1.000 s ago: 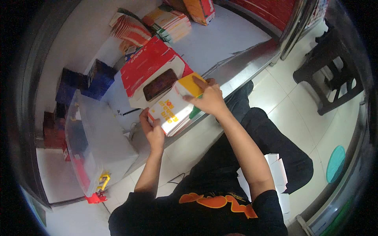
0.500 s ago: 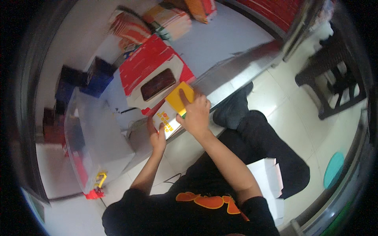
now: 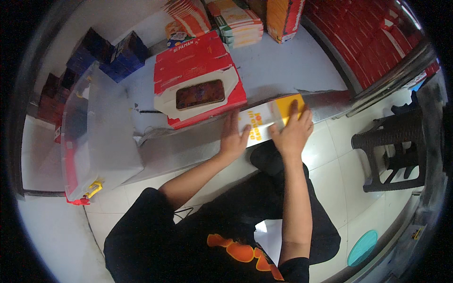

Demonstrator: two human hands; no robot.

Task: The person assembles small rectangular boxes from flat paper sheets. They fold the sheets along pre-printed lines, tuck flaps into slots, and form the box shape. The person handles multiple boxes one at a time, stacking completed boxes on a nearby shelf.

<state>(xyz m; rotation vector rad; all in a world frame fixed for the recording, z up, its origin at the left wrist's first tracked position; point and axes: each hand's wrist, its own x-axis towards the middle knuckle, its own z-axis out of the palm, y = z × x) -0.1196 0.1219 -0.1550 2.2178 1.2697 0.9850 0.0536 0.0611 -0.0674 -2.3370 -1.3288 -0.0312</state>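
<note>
A white and yellow cardboard box [image 3: 265,113] is held between my two hands at the table's front edge. My left hand [image 3: 233,137] grips its white left end, thumb on the face turned up to me and fingers along the far side. Over the yellow right end, my right hand [image 3: 293,134] is closed, with fingers lying on the top and thumb on the white part. Just beyond my left hand lies a red and white flattened carton [image 3: 188,66], and a phone [image 3: 200,94] rests on it. The underside of the box is hidden.
A clear plastic bin [image 3: 106,137] stands at the left, near dark blue boxes [image 3: 126,56]. Stacked orange and green packets [image 3: 238,23] and an orange box [image 3: 284,19] are at the back. A white carton [image 3: 270,236] lies in my lap; a dark stool [image 3: 391,146] is right.
My view has turned. Both hands have carried the box rightward along the table edge, away from the phone and red carton, and it now lies flatter across. Both hands keep their grip.
</note>
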